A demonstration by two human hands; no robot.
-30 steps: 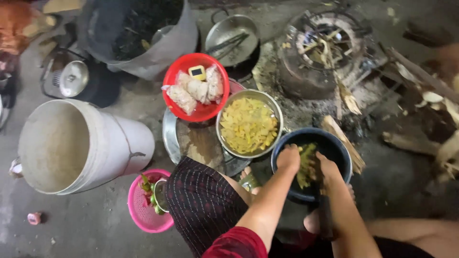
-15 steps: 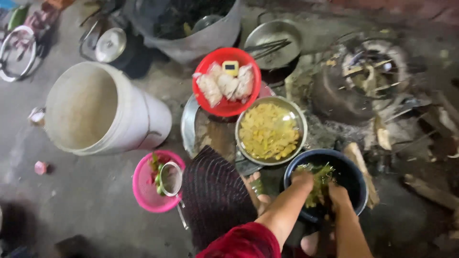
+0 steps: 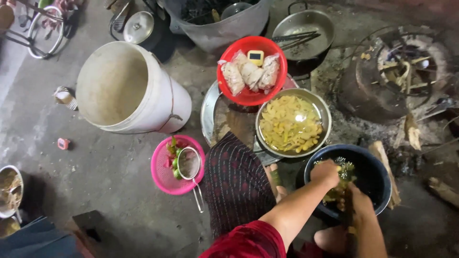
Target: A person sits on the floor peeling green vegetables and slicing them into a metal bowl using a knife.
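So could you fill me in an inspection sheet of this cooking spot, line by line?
Surface: bare grey concrete floor, stained and dusty.
Job's things: dark blue basin with water and yellow-green food pieces; steel bowl of yellow pieces beside it.
Clutter: red bowl with filled bags, white bucket, pink basket holding a strainer and vegetables, wok with tongs.
Grippers: left hand and right hand both in the basin, among the food; grip unclear.
Cables: nothing seen.
Surroundings: ash-ringed fire pit, firewood pieces, large grey tub.
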